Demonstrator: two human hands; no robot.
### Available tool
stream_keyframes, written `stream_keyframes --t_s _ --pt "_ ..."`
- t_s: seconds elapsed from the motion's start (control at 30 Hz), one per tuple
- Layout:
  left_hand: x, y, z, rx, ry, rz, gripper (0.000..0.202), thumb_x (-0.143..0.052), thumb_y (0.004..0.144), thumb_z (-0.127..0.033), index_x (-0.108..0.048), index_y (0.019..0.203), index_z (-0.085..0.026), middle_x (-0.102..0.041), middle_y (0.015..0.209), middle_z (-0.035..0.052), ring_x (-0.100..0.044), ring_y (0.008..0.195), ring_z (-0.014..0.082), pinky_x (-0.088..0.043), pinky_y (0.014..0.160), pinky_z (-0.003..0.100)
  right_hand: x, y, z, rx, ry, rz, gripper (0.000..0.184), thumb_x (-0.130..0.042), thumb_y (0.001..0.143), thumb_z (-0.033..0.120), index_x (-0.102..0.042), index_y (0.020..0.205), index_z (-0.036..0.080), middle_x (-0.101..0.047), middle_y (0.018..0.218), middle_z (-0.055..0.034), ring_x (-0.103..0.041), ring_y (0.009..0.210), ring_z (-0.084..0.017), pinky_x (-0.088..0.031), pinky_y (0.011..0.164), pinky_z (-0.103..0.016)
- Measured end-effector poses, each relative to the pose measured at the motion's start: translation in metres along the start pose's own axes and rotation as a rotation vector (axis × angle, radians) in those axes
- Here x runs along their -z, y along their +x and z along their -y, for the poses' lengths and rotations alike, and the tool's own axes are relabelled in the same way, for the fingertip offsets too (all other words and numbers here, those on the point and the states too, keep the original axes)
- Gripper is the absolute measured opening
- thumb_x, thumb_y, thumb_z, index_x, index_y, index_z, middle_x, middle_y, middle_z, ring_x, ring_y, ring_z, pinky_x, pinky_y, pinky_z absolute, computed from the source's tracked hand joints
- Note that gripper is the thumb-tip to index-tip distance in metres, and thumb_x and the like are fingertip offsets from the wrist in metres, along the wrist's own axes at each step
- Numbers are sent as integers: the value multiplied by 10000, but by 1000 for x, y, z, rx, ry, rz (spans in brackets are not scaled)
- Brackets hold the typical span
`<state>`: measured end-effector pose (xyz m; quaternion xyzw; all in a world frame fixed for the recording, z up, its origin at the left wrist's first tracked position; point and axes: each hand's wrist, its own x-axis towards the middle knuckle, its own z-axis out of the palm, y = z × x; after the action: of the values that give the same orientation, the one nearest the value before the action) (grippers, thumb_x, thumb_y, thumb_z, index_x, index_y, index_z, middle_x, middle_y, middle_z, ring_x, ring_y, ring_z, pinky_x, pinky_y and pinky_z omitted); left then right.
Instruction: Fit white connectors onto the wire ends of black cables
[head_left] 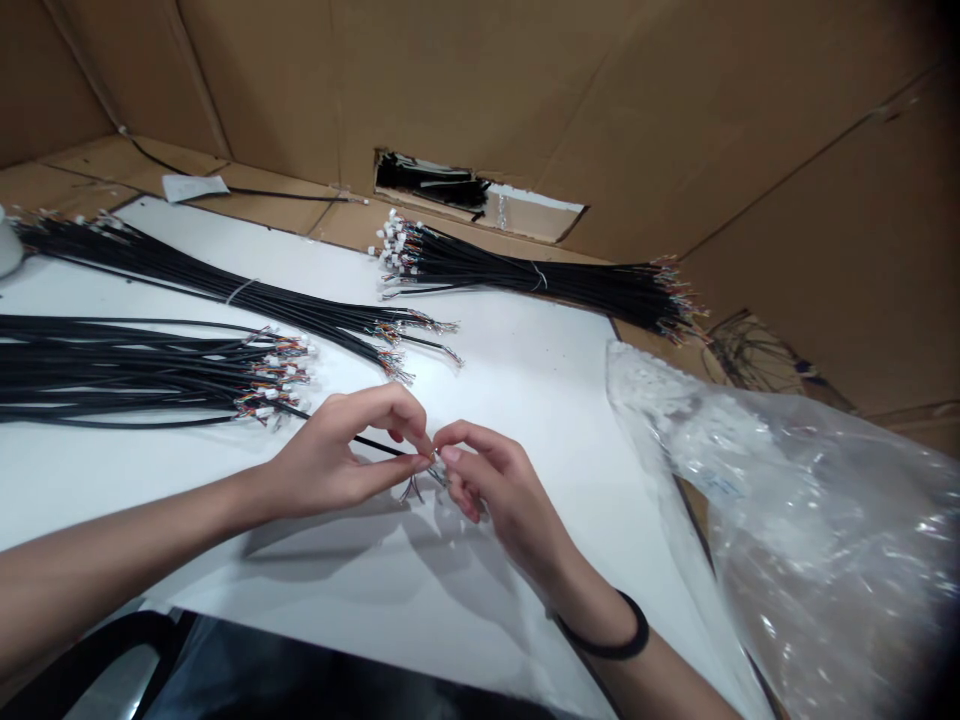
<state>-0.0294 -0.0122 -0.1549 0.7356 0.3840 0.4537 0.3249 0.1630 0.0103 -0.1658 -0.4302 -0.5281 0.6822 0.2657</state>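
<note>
- Bare forearms (127, 555) reach in over the near edge, the left from 8 o'clock and the right from 5 o'clock, the latter with a round black band (637, 630) about the wrist.
- Clock directions below run from the meeting fingertips.
- Left hand (349, 445): thumb and forefinger pinch the fine wires at the end of a thin, black-sheathed cable (381, 446).
- Right hand (499, 480): thumb and forefinger close on the same wire ends, its fingertips almost touching the left's; the exact hold is too small to tell.
- This cable shows toward 10 o'clock, partly behind the left hand; loose strands hang at 7 o'clock, above the flat white tabletop (547, 380).
- Between 9 and 10 o'clock lie black cables with small white plastic connectors (281, 370).
- Toward 10:30 rests a tied bundle of black cables with bare coloured wire ends (300, 305).
- At 1 o'clock sits another tied black bundle with white connectors (487, 265).
- At 3 o'clock spreads a crumpled clear plastic bag (810, 510).
</note>
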Motion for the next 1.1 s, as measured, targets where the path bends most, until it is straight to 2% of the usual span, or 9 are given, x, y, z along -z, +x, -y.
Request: stream_keyframes --t_s 0.2,0.4,0.6,0.7,0.87,1.1 --pt "-1 -3 -1 54 -139 -7 191 -694 803 -127 -536 899 -177 -603 861 0 -692 760 116 -551 718 224 -2 3 0 -113 133 47 156 -667 749 306 -602 747 164 -387 450 82 -290 390 -46 -208 386 -177" --pt "3 -2 -1 138 -205 80 307 -706 799 -127 -450 949 -203 -701 780 -17 -684 738 113 -497 761 242 0 4 3 -199 284 80 184 -700 720 296 -584 737 154 -347 463 103 -266 364 -23 -173 354 -156" --pt "1 0 -3 127 -201 126 300 -664 821 -117 -415 959 -211 -662 791 -25 -665 727 107 -504 733 237 -2 2 4 -132 295 77 143 -680 738 237 -552 735 175 -408 459 103 -296 347 -23 -218 329 -133" --pt "1 -2 -3 43 -100 104 246 -641 826 -103 -451 945 -204 -625 817 -15 -638 724 106 -508 696 230 -3 1 4 -97 255 74 112 -664 748 212 -558 772 185 -459 469 97 -337 334 -30 -264 319 -132" --pt "3 -5 -2 -236 147 100 206 -592 830 -43 -488 919 -197 -638 804 6 -562 704 123 -458 649 245 -1 2 3 -126 312 119 90 -657 729 192 -612 804 167 -585 598 44 -377 340 -20 -286 309 -133" --pt "3 -5 -3 -283 270 119 216 -565 845 -33 -465 937 -201 -641 789 -5 -529 673 121 -416 612 233 1 3 2 -58 344 156 134 -726 692 219 -621 741 152 -587 600 36 -422 336 -22 -322 316 -147"
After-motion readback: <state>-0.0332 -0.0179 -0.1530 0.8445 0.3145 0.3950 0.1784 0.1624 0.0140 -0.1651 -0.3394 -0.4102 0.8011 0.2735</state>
